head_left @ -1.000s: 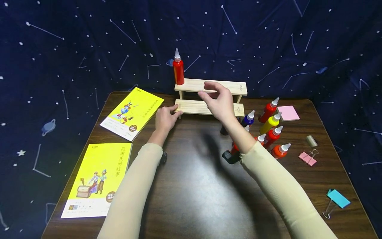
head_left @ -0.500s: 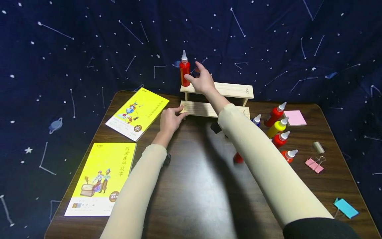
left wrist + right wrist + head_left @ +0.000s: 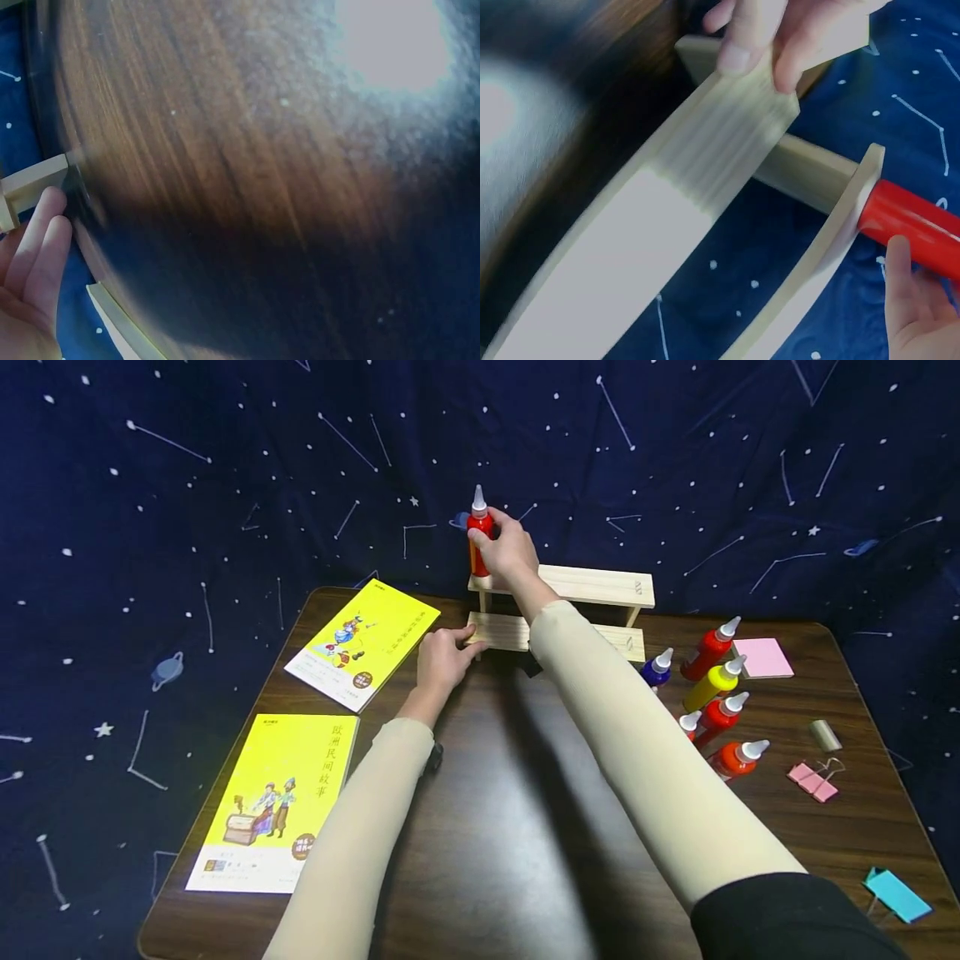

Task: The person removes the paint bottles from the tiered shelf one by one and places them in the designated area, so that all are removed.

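Note:
At the back of the table stands a two-tier wooden display stand [image 3: 596, 583]. On the left end of its upper tier is an upright red squeeze bottle [image 3: 480, 524] with a clear pointed nozzle. My right hand [image 3: 512, 550] reaches over and grips this bottle, thumb in front and fingers behind. In the right wrist view the base of the bottle [image 3: 911, 221] meets the upper board. My left hand [image 3: 441, 662] pinches the left end of the lower board [image 3: 501, 632] between thumb and fingers. The right forearm hides part of that board.
Right of the stand are several more bottles, among them a yellow one [image 3: 712, 685] and a blue one [image 3: 657, 668]. Beyond lie pink sticky notes [image 3: 762, 658], a pink binder clip [image 3: 813, 782] and a teal clip [image 3: 898, 894]. Two yellow books [image 3: 277, 793] lie at left.
My right hand has moved left and back from above the stand to the red bottle and taken hold of it. The left hand stays on the lower board while the head view shifts slightly.

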Demonstrator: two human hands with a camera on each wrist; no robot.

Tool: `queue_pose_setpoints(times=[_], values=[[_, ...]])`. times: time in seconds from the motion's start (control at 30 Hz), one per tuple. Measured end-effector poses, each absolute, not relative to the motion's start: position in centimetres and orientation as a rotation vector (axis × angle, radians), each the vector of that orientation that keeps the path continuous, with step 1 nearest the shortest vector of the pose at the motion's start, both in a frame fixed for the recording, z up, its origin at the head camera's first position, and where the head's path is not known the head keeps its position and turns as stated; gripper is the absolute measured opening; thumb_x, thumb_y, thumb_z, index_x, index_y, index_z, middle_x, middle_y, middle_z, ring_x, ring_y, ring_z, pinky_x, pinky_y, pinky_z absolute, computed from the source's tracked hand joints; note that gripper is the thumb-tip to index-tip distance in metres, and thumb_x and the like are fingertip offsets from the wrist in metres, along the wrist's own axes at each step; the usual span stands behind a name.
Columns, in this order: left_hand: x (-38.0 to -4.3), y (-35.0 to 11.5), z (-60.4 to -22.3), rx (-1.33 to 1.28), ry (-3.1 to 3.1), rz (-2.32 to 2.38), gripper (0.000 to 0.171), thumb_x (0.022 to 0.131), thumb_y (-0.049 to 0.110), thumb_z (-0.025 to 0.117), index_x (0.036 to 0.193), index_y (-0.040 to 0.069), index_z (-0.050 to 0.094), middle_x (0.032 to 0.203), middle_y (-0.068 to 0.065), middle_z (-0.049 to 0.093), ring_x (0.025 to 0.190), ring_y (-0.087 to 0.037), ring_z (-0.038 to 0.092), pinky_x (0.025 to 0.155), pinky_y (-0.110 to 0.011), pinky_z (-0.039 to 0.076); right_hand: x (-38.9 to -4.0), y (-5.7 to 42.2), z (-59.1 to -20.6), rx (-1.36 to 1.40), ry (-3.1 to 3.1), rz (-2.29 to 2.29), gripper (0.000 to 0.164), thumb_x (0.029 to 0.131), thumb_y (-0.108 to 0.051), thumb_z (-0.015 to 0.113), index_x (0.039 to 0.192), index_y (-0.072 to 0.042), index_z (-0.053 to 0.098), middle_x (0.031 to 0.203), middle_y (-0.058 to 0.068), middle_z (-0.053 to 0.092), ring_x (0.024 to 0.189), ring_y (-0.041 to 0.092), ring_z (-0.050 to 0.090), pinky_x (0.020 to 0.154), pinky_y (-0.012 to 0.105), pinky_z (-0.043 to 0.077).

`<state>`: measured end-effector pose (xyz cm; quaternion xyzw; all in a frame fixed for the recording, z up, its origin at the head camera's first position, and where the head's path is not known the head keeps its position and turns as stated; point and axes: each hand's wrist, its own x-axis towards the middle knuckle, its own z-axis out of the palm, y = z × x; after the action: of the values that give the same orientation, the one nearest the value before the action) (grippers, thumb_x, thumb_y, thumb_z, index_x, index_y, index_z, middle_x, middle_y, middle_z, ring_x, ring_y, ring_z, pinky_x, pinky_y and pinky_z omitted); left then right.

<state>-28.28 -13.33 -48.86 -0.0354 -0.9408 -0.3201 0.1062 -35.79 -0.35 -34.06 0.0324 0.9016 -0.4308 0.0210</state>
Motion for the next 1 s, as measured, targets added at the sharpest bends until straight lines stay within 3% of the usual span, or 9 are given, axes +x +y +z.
queue_pose_setpoints(times=[0.33,0.53,0.7,0.83,1.0], values=[[-28.3,-12.7,-48.7,-0.097,-2.767,-0.958,0.047,0.078,0.041,0.077,0.120,0.022,0.067,0.104,-0.003,0.072,0.094,-0.029,0.066,0.065,-0.035,0.049,-35.0,1.3,-34.2,0.131,2.861,-1.389,0.052,0.090,-0.045,0.062,0.139,-0.033,0.050,0.130,-0.007,0.061,0.116,0.014,0.056,0.093,0.032,0.042],[-28.4,-13.0,-48.8,-0.092,-2.767,-0.937,0.046,0.079,0.041,0.077,0.120,0.022,0.068,0.106,-0.004,0.071,0.095,-0.029,0.067,0.066,-0.035,0.050,-32.1,2.4,-31.9,0.024,2.890,-1.345,0.052,0.088,-0.047,0.064,0.136,-0.027,0.053,0.124,-0.004,0.064,0.111,0.014,0.058,0.087,0.033,0.044],[-28.5,-13.1,-48.8,-0.087,-2.766,-0.953,0.047,0.080,0.040,0.076,0.122,0.022,0.067,0.109,-0.006,0.070,0.088,-0.031,0.067,0.064,-0.038,0.049,-26.9,4.6,-29.2,-0.187,2.889,-1.386,0.046,0.088,-0.040,0.067,0.129,-0.019,0.058,0.119,0.000,0.066,0.106,0.014,0.061,0.084,0.031,0.046],[-28.6,-13.2,-48.8,-0.077,-2.757,-0.932,0.048,0.079,0.043,0.076,0.121,0.022,0.067,0.113,-0.005,0.068,0.103,-0.031,0.065,0.075,-0.038,0.052,-21.4,7.6,-28.2,-0.397,2.774,-1.544,0.041,0.088,-0.030,0.070,0.122,-0.010,0.061,0.113,0.004,0.068,0.092,0.017,0.067,0.077,0.030,0.052],[-28.5,-12.7,-49.0,-0.085,-2.764,-0.931,0.047,0.080,0.044,0.074,0.121,0.021,0.067,0.117,-0.005,0.067,0.102,-0.030,0.065,0.067,-0.037,0.050,-13.8,12.9,-29.5,-0.415,2.709,-1.550,0.037,0.086,-0.027,0.073,0.118,-0.011,0.063,0.107,0.002,0.068,0.084,0.017,0.067,0.068,0.032,0.053]])
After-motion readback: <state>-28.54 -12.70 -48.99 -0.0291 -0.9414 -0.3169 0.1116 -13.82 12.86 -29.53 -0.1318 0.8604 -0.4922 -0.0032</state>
